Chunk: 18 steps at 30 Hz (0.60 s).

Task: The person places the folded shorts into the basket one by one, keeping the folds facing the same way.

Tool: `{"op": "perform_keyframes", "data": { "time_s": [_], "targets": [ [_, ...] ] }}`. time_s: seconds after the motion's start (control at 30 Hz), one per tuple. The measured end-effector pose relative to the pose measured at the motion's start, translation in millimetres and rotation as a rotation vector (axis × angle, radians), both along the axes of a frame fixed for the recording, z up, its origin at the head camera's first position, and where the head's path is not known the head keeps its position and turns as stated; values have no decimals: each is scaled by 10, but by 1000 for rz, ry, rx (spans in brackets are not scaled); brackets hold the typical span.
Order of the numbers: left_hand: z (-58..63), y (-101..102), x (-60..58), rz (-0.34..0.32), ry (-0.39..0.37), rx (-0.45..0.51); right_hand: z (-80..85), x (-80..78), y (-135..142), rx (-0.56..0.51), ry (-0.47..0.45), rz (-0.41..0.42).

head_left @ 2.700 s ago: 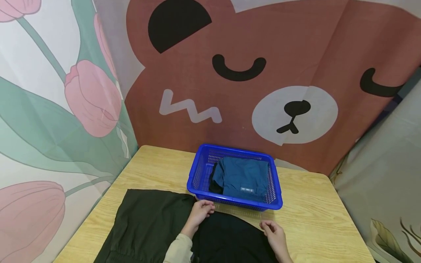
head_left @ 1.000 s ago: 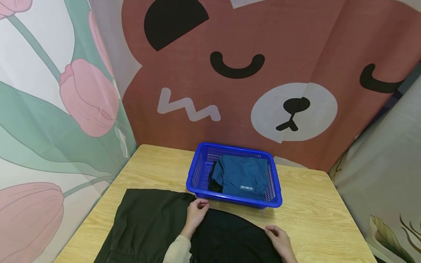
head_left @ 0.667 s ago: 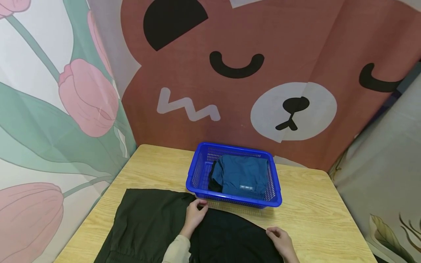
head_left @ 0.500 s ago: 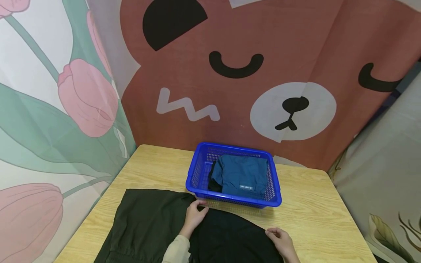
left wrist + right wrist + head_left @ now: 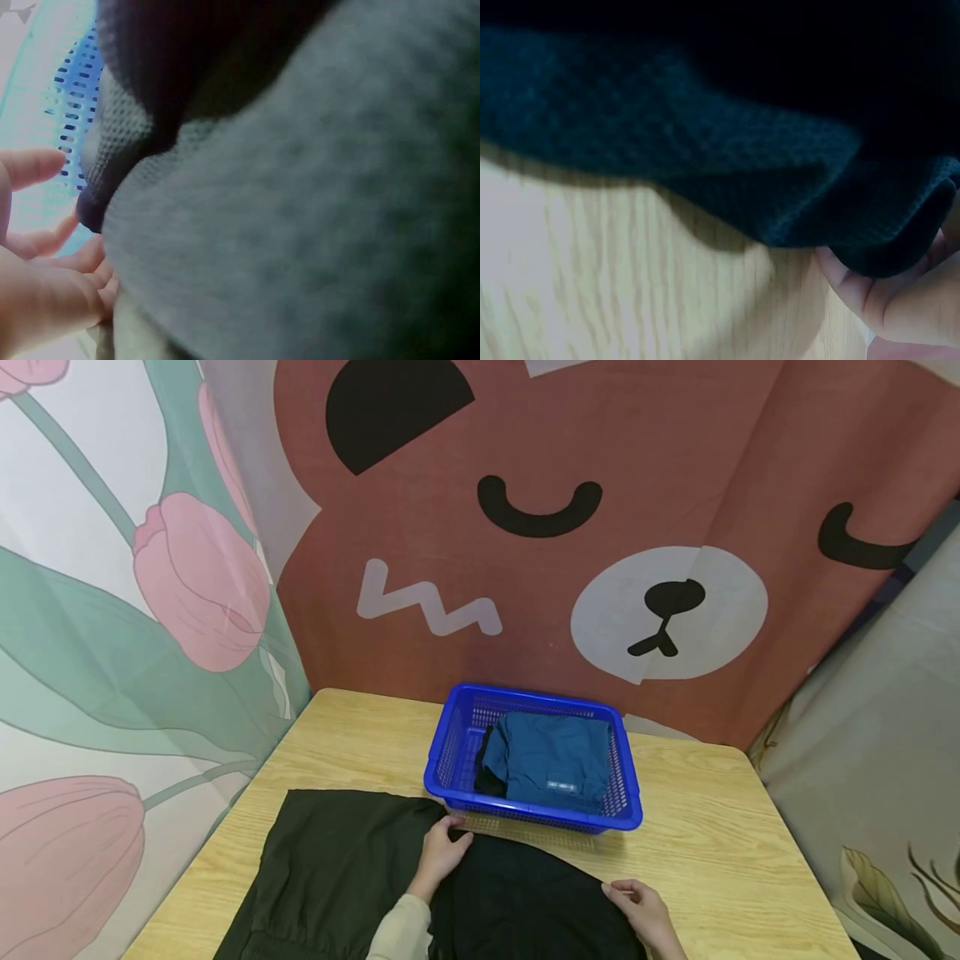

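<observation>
A black garment (image 5: 532, 893) of textured knit lies at the front of the table, its kind not shown. My left hand (image 5: 441, 853) holds its far left corner, with thumb and index finger bent around dark cloth. In the left wrist view, the left fingers (image 5: 45, 285) are right at the cloth's edge. My right hand (image 5: 641, 910) pinches the far right edge. Folds of the cloth (image 5: 742, 165) hang over the wood in the right wrist view, with the right fingers (image 5: 855, 289) under the edge. Left of it lies a dark green garment (image 5: 337, 860), spread out flat.
A blue plastic basket (image 5: 442, 781) stands behind the black garment, with a folded teal garment (image 5: 555, 756) and something black (image 5: 490, 772) inside. The wooden table (image 5: 720, 843) reaches back to a bear-print curtain (image 5: 420, 668). A tulip-print cloth hangs at the left.
My right hand has moved slightly right and down and now pinches the black garment's edge. The left hand has drawn slightly left along it, thumb and index finger farther apart. The basket stays put.
</observation>
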<state>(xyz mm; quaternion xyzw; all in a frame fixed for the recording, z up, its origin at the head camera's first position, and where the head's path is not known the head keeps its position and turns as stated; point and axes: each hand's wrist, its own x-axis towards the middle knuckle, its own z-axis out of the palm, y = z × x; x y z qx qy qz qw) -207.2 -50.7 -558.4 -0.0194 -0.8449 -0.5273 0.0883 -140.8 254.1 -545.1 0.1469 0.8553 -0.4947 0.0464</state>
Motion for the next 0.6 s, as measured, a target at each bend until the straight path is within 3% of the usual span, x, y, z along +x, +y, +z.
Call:
{"op": "perform_keyframes", "data": {
  "time_s": [0.3, 0.43, 0.6],
  "targets": [
    [66, -1, 16, -44, -122, -144, 3, 10, 6, 51, -69, 3],
    [82, 5, 38, -32, -183, -217, 3, 19, 10, 75, -106, 26],
    [98, -5, 42, -42, -206, -227, -11, 30, 35, 37, -150, 47]
  ]
}}
